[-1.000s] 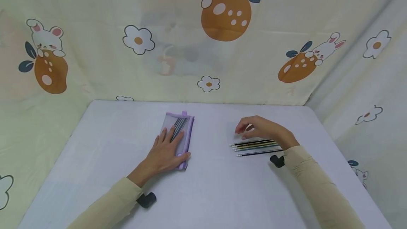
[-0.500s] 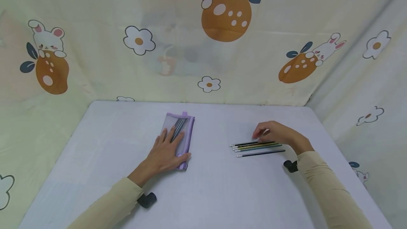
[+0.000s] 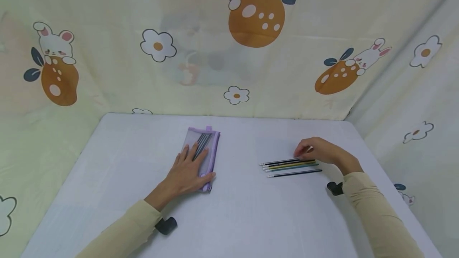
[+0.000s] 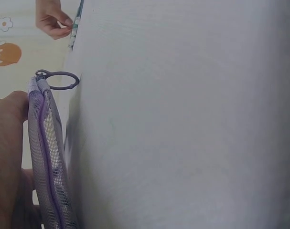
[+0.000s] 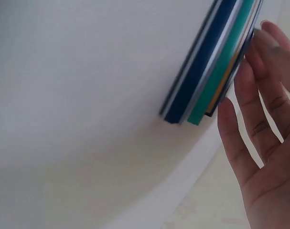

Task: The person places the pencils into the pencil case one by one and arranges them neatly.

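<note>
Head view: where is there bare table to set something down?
Between the purple pouch and pencils; also left of the pouch, beyond the left sleeve. Crowded: the pouch, under the left hand, and the pencils, with the right hand at them.

Left of centre are one left hand (image 3: pixel 184 173) and one mesh pouch (image 3: pixel 209 158); right of centre, one right hand (image 3: pixel 320 149) and at least five loose pencils (image 3: pixel 290 165). Lower down: two beige sleeves (image 3: pixel 374 202), two black wrist devices (image 3: pixel 167 226), one white table (image 3: pixel 244 218).

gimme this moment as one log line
left hand: spread on purple mesh pouch | right hand: at far edge of pencil bunch | loose pencil: apart, near side
</note>
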Available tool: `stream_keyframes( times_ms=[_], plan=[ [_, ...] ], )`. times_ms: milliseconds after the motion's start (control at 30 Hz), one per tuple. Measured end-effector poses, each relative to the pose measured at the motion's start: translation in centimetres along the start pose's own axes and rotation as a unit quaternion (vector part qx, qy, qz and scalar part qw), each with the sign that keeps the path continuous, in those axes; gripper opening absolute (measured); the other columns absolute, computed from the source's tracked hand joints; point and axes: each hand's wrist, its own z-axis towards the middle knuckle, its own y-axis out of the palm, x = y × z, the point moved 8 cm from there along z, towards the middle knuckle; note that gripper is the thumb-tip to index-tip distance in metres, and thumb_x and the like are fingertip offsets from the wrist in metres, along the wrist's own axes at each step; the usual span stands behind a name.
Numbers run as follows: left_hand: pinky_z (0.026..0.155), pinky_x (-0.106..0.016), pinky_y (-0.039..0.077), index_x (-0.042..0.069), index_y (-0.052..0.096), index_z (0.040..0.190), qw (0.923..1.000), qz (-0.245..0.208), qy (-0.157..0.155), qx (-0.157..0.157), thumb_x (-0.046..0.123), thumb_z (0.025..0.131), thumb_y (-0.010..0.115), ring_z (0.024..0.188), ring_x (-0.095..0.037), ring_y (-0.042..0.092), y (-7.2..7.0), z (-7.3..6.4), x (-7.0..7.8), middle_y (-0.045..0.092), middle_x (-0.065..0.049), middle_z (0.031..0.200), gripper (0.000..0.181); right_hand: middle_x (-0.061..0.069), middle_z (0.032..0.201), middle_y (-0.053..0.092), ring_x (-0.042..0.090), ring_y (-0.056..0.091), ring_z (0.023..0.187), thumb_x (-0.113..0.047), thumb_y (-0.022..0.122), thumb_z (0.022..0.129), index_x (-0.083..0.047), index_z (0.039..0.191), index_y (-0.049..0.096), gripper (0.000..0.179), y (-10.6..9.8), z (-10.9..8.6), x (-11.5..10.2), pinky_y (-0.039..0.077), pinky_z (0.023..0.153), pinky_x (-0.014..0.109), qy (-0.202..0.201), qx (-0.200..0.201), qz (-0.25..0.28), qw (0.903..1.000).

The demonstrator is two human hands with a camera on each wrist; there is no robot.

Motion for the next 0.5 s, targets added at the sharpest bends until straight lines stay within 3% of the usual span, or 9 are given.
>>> stream_keyframes(
  times_ms=[500],
  plan=[
    [0.117, -0.068, 0.018, 0.015, 0.036, 0.159, 1.0, -0.001, -0.002, 0.0, 0.063, 0.092, 0.056, 0.153, -0.049, 0.009, -0.04, 0.01, 0.04, 0.017, -0.022, 0.167, 0.084, -0.001, 0.097, 0.067, 0.017, 0.061, 0.092, 0.0, 0.071, 0.09, -0.014, 0.1, 0.072, 0.017, 0.11, 0.48, 0.08, 0.053, 0.08, 0.027, -0.015, 0.0, -0.028, 0.9995]
  ],
)
